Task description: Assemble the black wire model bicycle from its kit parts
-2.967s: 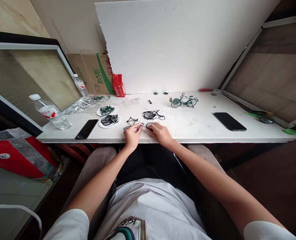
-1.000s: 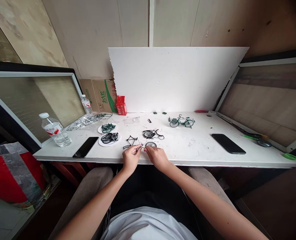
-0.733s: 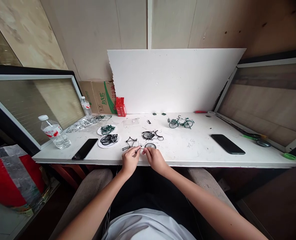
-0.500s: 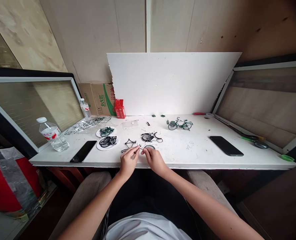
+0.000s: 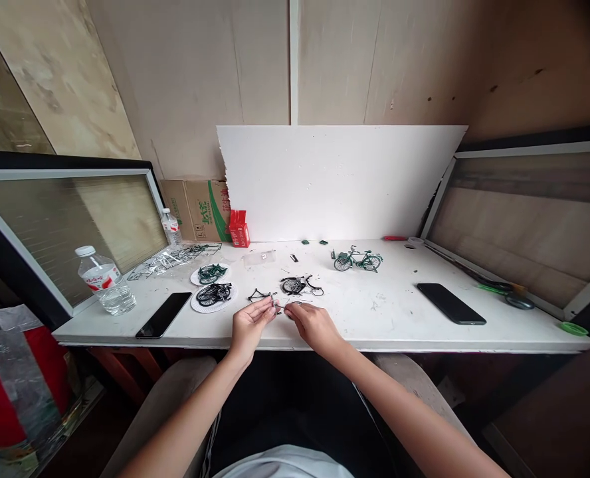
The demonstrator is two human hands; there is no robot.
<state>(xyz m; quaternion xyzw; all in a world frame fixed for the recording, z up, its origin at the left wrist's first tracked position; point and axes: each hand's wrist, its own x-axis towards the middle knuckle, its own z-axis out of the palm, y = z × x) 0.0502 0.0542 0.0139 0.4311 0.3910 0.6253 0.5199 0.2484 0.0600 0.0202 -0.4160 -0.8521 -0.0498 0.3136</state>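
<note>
My left hand (image 5: 249, 328) is closed, its thumb and fingertips pinching a small, thin model bicycle part (image 5: 276, 305) just above the table's front edge. Facing it, my right hand (image 5: 315, 325) is closed in a pinch at the part's other side; whether it grips that same piece or a separate thin one is too small to tell. Behind my left fingers lies a black model bicycle frame (image 5: 258, 295). Farther back are a black wheel assembly (image 5: 294, 285) and a curved black piece (image 5: 316, 290). An assembled green model bicycle (image 5: 357, 260) stands at the right.
Two white paper plates (image 5: 206, 309) carry green and black bicycle parts. Phones lie at left (image 5: 164, 315) and right (image 5: 451, 303). A water bottle (image 5: 106, 281) stands left, near plastic-wrapped part frames (image 5: 175, 259). Scissors (image 5: 518, 301) lie at the right edge. A white board (image 5: 342, 182) closes the back.
The view has tilted up, so the table sits lower. My left hand has turned, and more of the small part shows at its fingertips. My right hand now covers the wheel that lay behind it.
</note>
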